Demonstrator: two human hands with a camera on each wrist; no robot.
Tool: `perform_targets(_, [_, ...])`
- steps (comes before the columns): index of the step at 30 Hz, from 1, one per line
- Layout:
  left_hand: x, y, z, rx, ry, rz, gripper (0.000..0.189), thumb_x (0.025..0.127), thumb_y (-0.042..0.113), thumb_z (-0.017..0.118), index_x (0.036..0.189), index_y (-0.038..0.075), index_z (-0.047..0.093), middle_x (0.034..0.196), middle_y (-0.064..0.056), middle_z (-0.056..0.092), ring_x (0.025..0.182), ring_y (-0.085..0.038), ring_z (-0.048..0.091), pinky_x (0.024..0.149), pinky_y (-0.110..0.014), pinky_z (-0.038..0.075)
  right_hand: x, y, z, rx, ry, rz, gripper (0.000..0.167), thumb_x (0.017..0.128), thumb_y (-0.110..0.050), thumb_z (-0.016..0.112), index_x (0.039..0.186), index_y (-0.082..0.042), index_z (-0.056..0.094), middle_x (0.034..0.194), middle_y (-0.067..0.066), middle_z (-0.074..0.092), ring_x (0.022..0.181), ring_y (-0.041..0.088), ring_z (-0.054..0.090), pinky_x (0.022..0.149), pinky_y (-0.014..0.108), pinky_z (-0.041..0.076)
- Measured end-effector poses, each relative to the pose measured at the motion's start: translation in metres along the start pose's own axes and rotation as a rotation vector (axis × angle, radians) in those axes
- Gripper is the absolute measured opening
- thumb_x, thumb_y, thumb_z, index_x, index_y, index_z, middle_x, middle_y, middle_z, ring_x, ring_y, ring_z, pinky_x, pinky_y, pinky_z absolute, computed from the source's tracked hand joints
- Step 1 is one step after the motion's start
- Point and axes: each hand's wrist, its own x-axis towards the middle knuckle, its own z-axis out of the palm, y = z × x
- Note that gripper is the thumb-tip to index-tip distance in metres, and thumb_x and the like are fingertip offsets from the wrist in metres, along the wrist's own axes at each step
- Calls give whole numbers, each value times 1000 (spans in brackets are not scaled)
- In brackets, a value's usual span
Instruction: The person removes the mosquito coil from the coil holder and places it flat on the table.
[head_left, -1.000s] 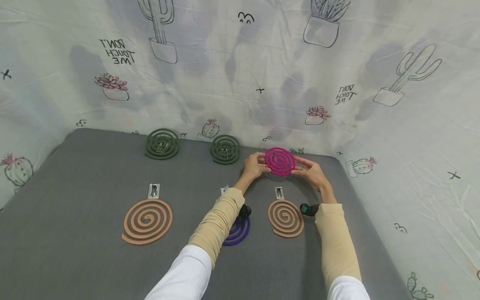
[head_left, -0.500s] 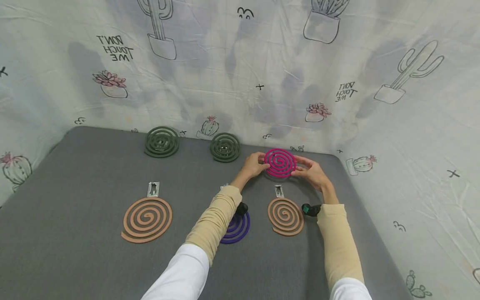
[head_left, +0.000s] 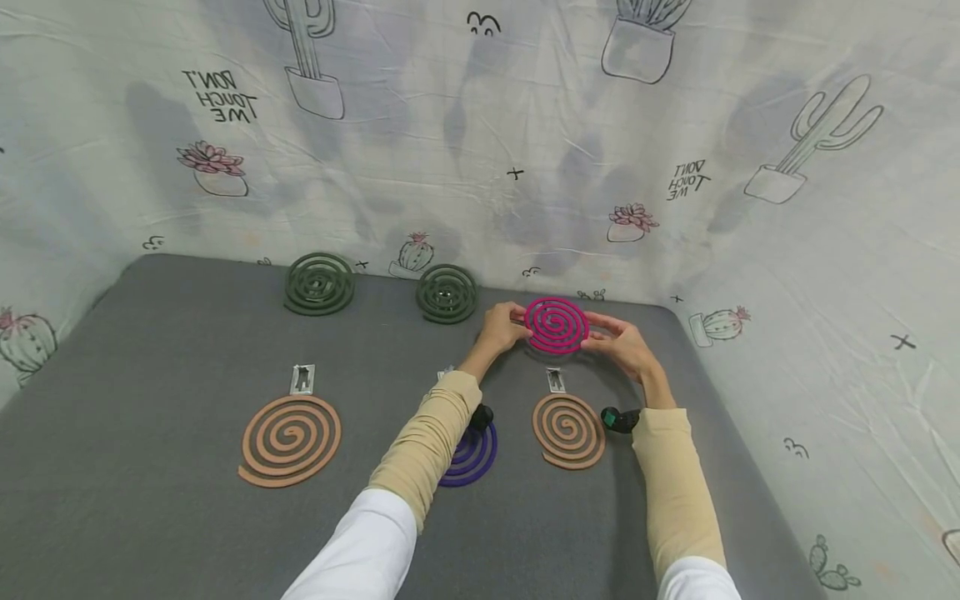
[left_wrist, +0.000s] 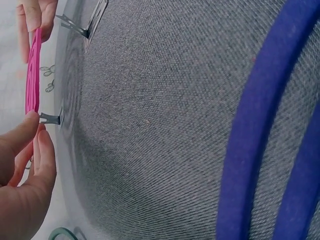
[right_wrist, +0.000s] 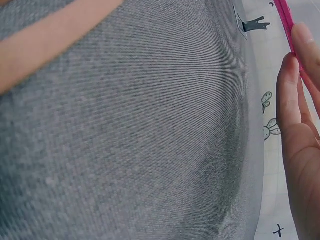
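Between both hands is a pink mosquito coil (head_left: 557, 323), raised above the grey table at its far right. My left hand (head_left: 504, 327) pinches its left edge with thumb and fingers. The right hand (head_left: 624, 343) pinches the opposite edge, fingertips also visible on the pink rim in the right wrist view. Seen from the left wrist, the coil (left_wrist: 33, 75) is nearly edge-on, with an upright prong of a metal coil stand (left_wrist: 50, 118) close beside the left fingertips. A tan mosquito coil (head_left: 568, 431) lies flat nearer the body, below the hands, with a metal stand (head_left: 555, 380) behind it.
Two green mosquito coils, left (head_left: 318, 283) and middle (head_left: 447, 293), stand along the back edge. Another tan coil (head_left: 291, 437) lies front left by a metal stand (head_left: 303, 379). My left forearm partly covers a purple coil (head_left: 480, 467). A printed cloth (head_left: 420, 150) hangs behind the table.
Both hands keep their grip on the pink coil, which has come very slightly toward the body. The head view has shifted a little; the other coils lie as before.
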Motion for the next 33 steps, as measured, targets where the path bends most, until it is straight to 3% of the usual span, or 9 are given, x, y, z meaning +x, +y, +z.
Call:
perform_targets(9, [0,0,-1,50,11,-7,40,78,4,79,115,-4,66,108,-16,69,102,-28,64,88,-32,53,11,24,-9,-28,41,2,62,85,1,70,141,3,43,147,21,39,113,6,53,92,16,48])
perform_targets(15, [19,-13,6,78,-11,-49,43,75,12,83,113,1,68,104,-9,71,100,-20,65,90,-30,52,12,28,-8,-44,17,-29,61,84,1,71,139,7,44,145,24,39,105,3,57,92,19,49])
perform_targets(18, [55,-59,29,104,45,41,46,64,19,91,102,4,72,89,-3,72,82,-13,66,73,-23,54,12,30,-8,-36,2,-36,60,84,3,70,138,9,44,144,26,39,101,1,60,90,20,50])
perform_targets(21, [86,-90,45,101,11,-10,50,60,18,92,104,7,72,90,-1,72,83,-12,66,73,-22,54,12,32,-8,-38,-6,-39,58,84,5,69,136,12,44,142,30,40,98,1,62,88,20,52])
perform_targets(22, [98,-107,54,97,17,8,50,57,17,94,101,7,73,86,-1,71,79,-11,65,69,-21,53,12,32,-8,-40,-6,-37,58,84,6,69,136,13,44,141,31,40,97,2,63,87,20,52])
perform_targets(27, [118,-131,71,128,45,-4,54,53,27,95,99,12,73,79,6,68,74,-6,63,67,-19,53,12,31,-7,-49,-10,-12,58,82,9,69,135,13,46,138,32,44,96,6,64,85,22,54])
perform_targets(28, [117,-132,72,136,72,29,53,51,27,96,96,11,73,75,7,67,70,-4,61,62,-18,51,12,30,-6,-54,-8,-8,57,82,9,70,134,13,46,137,32,45,96,6,64,84,22,54])
perform_targets(29, [109,-120,67,136,52,-14,52,53,25,95,98,10,73,77,6,67,72,-5,62,65,-19,53,12,30,-6,-62,-9,-7,58,82,9,70,134,13,47,136,32,46,96,7,64,84,22,54])
perform_targets(33, [53,-50,32,108,1,-135,46,66,3,88,108,-1,70,89,-7,70,83,-16,66,73,-26,55,12,28,-4,-98,-11,-2,58,81,9,71,133,13,48,134,33,48,97,7,64,83,21,54])
